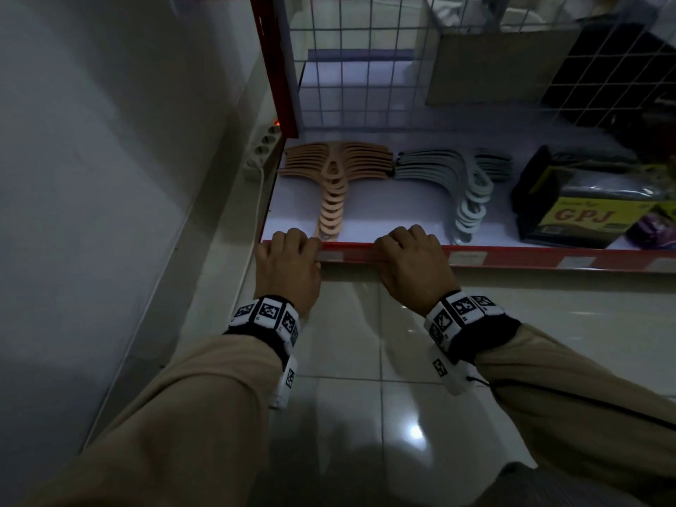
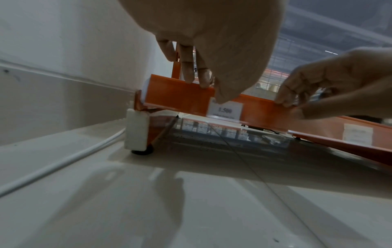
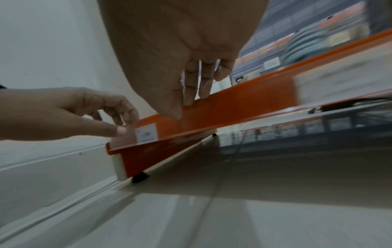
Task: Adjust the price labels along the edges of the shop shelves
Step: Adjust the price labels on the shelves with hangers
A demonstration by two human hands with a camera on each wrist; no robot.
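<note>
Both hands at front edge of bottom shelf (image 1: pixel 365 228), near its left corner. Left hand (image 1: pixel 287 261) pinching red label strip (image 1: pixel 347 255): fingers curled over top edge, thumb pressed on price label (image 2: pixel 226 109) reading 1.500. Right hand (image 1: pixel 411 265) just beside, same grip on strip: fingers over top, thumb on front face. Second price label (image 1: pixel 468 258) further right along strip. On shelf: tan hangers (image 1: pixel 334 177) by left edge, grey hangers (image 1: pixel 464 181) beside them, black package (image 1: pixel 578 214) toward right.
</note>
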